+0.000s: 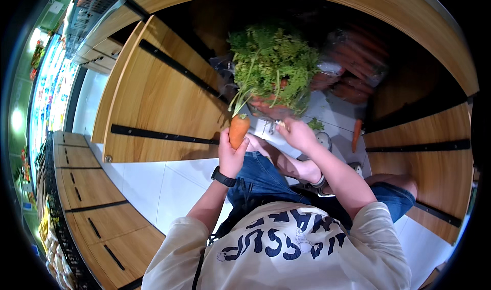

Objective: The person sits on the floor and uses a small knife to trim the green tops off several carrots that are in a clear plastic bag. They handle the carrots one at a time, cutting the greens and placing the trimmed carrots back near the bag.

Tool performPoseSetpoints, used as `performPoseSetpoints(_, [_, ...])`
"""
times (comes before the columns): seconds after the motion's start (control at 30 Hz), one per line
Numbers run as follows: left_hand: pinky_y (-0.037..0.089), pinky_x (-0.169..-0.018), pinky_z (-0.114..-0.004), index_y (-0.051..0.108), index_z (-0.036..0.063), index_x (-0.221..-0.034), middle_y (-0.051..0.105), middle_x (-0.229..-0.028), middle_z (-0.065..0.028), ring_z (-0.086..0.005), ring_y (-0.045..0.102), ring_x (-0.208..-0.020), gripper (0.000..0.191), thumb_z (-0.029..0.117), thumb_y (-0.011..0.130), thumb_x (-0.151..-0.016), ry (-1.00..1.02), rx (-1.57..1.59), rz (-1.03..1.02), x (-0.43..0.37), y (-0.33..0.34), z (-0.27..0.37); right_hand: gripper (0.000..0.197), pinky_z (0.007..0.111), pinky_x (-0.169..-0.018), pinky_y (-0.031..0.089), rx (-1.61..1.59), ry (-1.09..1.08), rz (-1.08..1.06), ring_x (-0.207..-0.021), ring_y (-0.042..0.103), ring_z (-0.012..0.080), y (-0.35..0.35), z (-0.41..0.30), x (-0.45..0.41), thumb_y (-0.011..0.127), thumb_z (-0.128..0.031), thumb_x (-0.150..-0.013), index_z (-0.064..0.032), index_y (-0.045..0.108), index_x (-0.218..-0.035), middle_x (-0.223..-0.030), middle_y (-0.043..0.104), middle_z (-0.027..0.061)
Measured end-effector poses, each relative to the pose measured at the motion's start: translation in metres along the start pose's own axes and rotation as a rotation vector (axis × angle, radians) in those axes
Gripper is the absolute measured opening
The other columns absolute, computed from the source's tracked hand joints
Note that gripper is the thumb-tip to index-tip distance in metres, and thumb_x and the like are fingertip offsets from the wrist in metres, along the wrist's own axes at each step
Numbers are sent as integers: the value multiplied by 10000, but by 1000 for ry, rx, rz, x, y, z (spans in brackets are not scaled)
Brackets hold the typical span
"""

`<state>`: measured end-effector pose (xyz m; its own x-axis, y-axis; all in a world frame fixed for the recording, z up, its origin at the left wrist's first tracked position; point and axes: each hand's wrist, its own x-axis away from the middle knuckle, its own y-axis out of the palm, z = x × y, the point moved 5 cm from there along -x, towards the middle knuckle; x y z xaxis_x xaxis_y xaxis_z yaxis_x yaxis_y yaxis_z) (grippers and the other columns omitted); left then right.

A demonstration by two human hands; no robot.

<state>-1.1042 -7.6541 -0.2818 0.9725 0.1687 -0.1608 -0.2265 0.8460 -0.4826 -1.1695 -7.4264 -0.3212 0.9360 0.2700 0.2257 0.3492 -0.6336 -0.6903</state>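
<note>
My left hand point(232, 152) grips an orange carrot point(239, 128) upright. Pale green stalks point(241, 98) rise from the carrot's crown towards a big heap of leafy carrot tops point(272, 60). My right hand point(297, 133) is closed, its fingertips pinching a small, pale, partly shiny object point(281, 123) too blurred to name. Just beyond that hand, more carrots point(268, 105) lie under the leaves, partly covered by clear plastic. On the floor to the right rests a single loose carrot point(356, 135).
Bagged carrots point(356, 56) fill the dark cabinet's back right. Pulled-out wooden drawers point(168, 98) with black runners stand left, and a wooden panel point(422, 129) stands right. A leaf scrap point(315, 124) lies on the tiled floor point(184, 190). Farther left are drawer fronts point(99, 186) under a produce display.
</note>
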Motion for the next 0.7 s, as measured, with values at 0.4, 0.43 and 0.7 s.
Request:
performPoseSetpoints(0.4, [530, -704, -306, 539, 9, -1133, 605, -864, -64, -168, 615, -789, 313, 74, 679, -860, -791, 521, -1036, 3, 329, -54, 387, 437, -687, 481, -391, 162, 150, -786, 643, 370, -109, 64, 188, 497, -418, -1007, -34, 545, -1002, -793, 633, 191])
performPoseSetpoints(0.43, [526, -750, -337, 504, 7, -1184, 613, -899, -71, -197, 615, -808, 414, 46, 689, -815, -758, 434, -1072, 7, 378, -69, 387, 437, -687, 481, -385, 183, 159, -786, 643, 370, -107, 76, 197, 497, -418, -1007, -34, 545, -1002, -793, 633, 191])
performPoseSetpoints(0.7, [506, -858, -353, 449, 27, -1183, 633, -1016, -139, -279, 636, -958, 471, -58, 638, -760, -511, -23, -592, 40, 541, -160, 292, 406, -679, 471, -734, 381, 203, -732, 606, 349, -121, 122, 212, 473, -332, -1032, -42, 507, -1033, -770, 595, 171])
